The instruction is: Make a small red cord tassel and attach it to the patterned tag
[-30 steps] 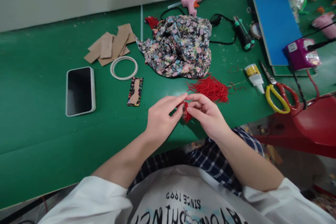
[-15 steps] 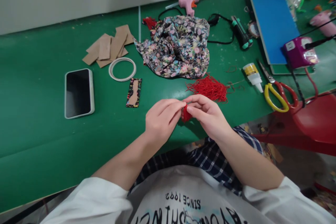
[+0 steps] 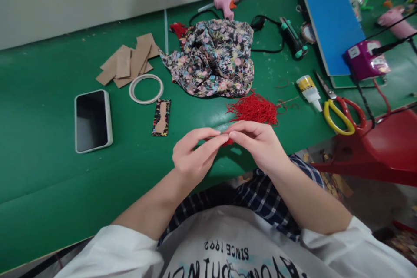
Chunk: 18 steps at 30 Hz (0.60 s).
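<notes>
My left hand and my right hand meet over the front part of the green table, both closed in a pinch. Between their fingertips is a small bundle of red yarn, mostly hidden by the fingers. Just beyond the right hand lies a loose heap of red yarn. Nearest to the left hand is a small floral strip with a brown cardboard piece on it. Behind these, a crumpled dark floral cloth covers the middle of the table.
To the left are a phone, a roll of tape and brown cardboard pieces. A pink glue gun lies behind the cloth. On the right are a glue bottle, scissors, a cutter and a blue board.
The fingers of both hands have closed in over the red yarn bundle, so less of it shows. My left hand has turned slightly, and the whole view has shifted a little.
</notes>
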Motion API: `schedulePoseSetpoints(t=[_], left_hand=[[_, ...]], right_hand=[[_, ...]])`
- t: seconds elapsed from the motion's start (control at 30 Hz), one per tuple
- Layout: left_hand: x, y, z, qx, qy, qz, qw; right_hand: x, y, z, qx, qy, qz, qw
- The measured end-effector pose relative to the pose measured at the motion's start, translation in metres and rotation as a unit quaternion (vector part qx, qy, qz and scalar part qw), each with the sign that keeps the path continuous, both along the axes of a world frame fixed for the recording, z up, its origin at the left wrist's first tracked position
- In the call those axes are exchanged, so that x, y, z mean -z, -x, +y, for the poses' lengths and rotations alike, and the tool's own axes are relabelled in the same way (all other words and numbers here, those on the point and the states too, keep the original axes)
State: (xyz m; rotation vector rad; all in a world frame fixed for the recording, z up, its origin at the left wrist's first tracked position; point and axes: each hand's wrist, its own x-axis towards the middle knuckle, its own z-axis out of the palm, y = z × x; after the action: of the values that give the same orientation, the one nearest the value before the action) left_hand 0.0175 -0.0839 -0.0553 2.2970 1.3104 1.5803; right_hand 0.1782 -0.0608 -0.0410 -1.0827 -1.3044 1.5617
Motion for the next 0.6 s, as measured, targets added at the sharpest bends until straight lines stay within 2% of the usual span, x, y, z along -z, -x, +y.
schedulePoseSetpoints(t=[0.4,0.6], left_hand=[[-0.0071,-0.0006,-0.0026,-0.006,-0.023,0.005,1.0],[-0.0097,0.0023,-0.0044,0.016,-0.041,0.012,0.999]], right_hand=[[-0.006,0.0019,-0.0036,0.013,-0.021,-0.027,0.999],[-0.004,0.0004,-0.0047,-0.022,-0.02,0.008,1.0]])
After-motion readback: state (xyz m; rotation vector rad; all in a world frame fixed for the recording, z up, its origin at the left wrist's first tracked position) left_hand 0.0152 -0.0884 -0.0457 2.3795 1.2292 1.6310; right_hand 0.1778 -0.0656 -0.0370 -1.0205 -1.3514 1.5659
